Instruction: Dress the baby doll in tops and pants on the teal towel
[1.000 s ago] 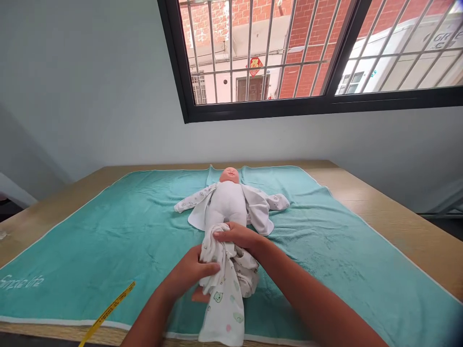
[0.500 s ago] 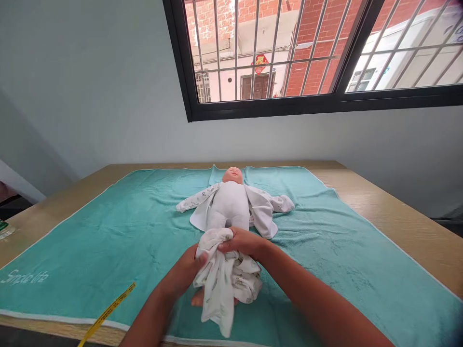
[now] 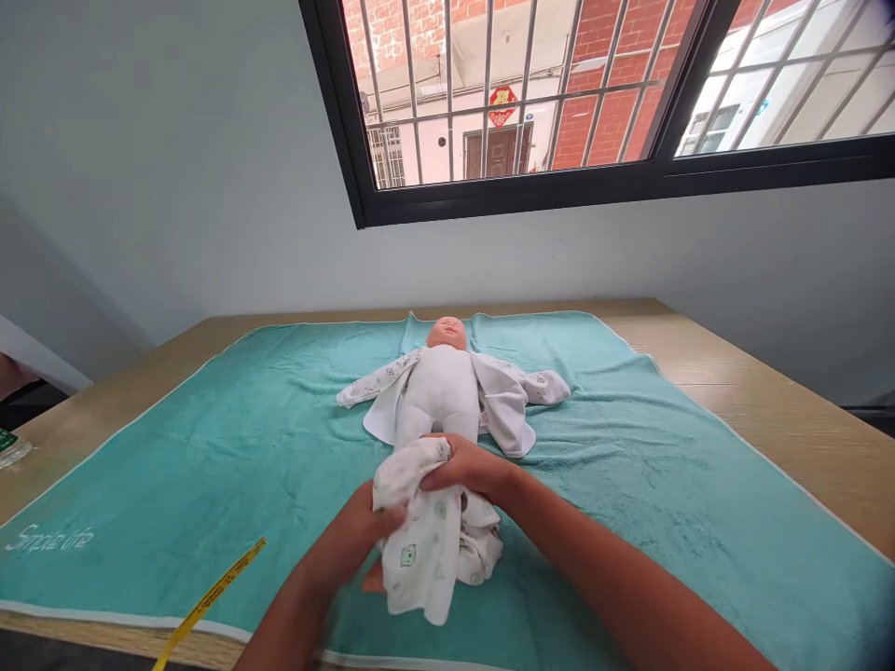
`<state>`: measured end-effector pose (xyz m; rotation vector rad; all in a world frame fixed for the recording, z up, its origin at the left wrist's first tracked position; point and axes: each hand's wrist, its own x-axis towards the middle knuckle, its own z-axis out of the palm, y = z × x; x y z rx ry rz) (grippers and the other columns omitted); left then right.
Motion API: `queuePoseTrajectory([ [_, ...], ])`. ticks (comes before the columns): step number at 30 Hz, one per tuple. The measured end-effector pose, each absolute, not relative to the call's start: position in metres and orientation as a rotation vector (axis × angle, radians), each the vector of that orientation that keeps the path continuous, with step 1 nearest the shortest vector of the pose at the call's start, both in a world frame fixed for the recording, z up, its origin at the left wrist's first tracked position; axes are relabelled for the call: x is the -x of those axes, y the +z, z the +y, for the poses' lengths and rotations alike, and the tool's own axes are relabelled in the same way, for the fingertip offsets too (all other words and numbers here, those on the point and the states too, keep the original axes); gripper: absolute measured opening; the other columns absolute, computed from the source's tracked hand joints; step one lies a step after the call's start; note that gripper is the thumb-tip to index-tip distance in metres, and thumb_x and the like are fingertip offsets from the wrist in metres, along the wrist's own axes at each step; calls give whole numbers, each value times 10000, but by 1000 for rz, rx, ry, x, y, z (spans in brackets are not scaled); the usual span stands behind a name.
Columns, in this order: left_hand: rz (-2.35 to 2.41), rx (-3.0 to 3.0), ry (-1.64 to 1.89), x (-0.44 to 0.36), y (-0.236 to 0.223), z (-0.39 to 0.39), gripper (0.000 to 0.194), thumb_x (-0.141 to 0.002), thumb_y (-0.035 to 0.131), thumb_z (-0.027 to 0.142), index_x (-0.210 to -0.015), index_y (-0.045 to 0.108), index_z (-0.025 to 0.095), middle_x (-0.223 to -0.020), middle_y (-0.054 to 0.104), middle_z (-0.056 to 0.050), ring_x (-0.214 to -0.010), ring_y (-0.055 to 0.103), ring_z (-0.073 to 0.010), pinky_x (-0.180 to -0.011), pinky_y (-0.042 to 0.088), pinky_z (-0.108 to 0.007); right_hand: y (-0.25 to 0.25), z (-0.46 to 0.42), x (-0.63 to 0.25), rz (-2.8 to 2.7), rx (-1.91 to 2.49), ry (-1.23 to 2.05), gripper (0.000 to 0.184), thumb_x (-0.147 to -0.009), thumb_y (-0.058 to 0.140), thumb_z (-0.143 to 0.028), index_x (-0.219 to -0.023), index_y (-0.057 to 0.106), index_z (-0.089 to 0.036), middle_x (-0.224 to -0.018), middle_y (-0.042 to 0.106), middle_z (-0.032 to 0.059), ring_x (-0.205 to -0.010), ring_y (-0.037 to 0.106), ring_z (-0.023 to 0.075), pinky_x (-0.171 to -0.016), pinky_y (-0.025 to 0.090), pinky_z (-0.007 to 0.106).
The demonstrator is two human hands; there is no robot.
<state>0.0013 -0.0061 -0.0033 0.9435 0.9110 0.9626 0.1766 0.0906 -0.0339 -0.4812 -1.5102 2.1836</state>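
A baby doll [image 3: 442, 396] with a white cloth body lies on its back, its head away from me. Under it an unfastened white baby jacket [image 3: 509, 410] is spread, both printed sleeves stretched out sideways. At the doll's legs I hold bunched white baby pants [image 3: 419, 559] with a small animal print. My right hand [image 3: 461, 466] pinches their upper edge, thumb on top. Lower on the left side, my left hand [image 3: 381, 527] grips the fabric, some fingers hidden behind it. The doll's feet are hidden by the cloth and my hands.
A turquoise towel [image 3: 230, 466] covers most of the wooden table [image 3: 741, 373]. A yellow printed strip [image 3: 210, 596] lies over the front edge at left. Part of a clear container [image 3: 10, 447] shows at the far left. Behind the table are a wall and a barred window [image 3: 510, 200].
The hanging part of the pants has been spread wider and turned, showing its animal print. My left hand has shifted slightly on the fabric; my right keeps its hold. The camera view moved a little.
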Motion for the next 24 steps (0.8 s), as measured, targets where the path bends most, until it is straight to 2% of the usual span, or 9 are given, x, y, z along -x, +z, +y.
queuePoseTrajectory([
  [3,1028,-959,987,1,-5,-8,473,-657,819,316,-1078,699,135,-940,743,-114,-908,680,-316,-755,533,-341,-26,89,-174,-1623,514,2115,418,-636,830,-357,-952,652,-149,-866,650,11,-794,600,153,-724,493,266],
  [5,1065,-745,1165,-5,-7,-8,439,-700,773,387,-1046,700,126,-916,743,-127,-872,688,-316,-759,538,-377,-20,88,-174,-1838,529,2149,444,-621,833,-390,-956,670,-147,-880,660,17,-820,604,167,-731,489,268],
  [8,1011,-500,1311,-15,-12,-7,530,-716,730,477,-1100,670,116,-899,739,-140,-834,696,-317,-768,542,-419,-17,87,-174,-2007,633,2156,435,-568,866,-372,-893,694,-139,-841,668,18,-779,606,169,-696,488,263],
  [12,1038,-696,1246,-12,-13,-11,565,-719,740,477,-1144,662,114,-847,740,-114,-828,693,-294,-779,534,-379,-26,85,-172,-1524,560,2232,427,-651,819,-398,-948,684,-123,-840,676,40,-771,620,168,-756,494,300],
  [15,1085,-997,1013,-3,-9,-15,507,-614,840,351,-1044,713,113,-819,741,-91,-824,683,-292,-771,529,-350,-31,84,-171,-1398,488,2277,427,-686,794,-424,-933,677,-97,-830,674,59,-774,626,176,-777,489,318],
  [17,1086,-1004,1032,-1,-8,-14,468,-605,844,313,-1014,722,122,-844,743,-83,-847,679,-292,-781,529,-348,-28,83,-171,-1499,481,2252,439,-702,779,-449,-956,677,-105,-853,670,52,-791,619,170,-780,484,310],
  [19,1055,-832,1222,-3,-10,-11,429,-678,791,355,-1032,709,127,-921,741,-95,-901,678,-286,-826,524,-359,-23,83,-173,-1692,491,2201,425,-688,786,-452,-937,680,-125,-831,657,21,-773,598,149,-745,477,275],
  [21,978,-642,1352,-7,-14,-10,438,-726,741,405,-1052,694,116,-993,731,-122,-950,675,-289,-879,513,-381,-17,83,-174,-1889,531,2146,390,-636,825,-409,-874,682,-137,-782,640,-10,-736,578,132,-697,465,241],
  [24,974,-583,1315,-10,-17,-17,486,-725,729,467,-1047,690,105,-993,729,-148,-945,679,-317,-857,526,-396,-12,81,-174,-1904,625,2133,350,-602,838,-335,-851,693,-138,-784,653,-7,-733,588,142,-691,476,243],
])
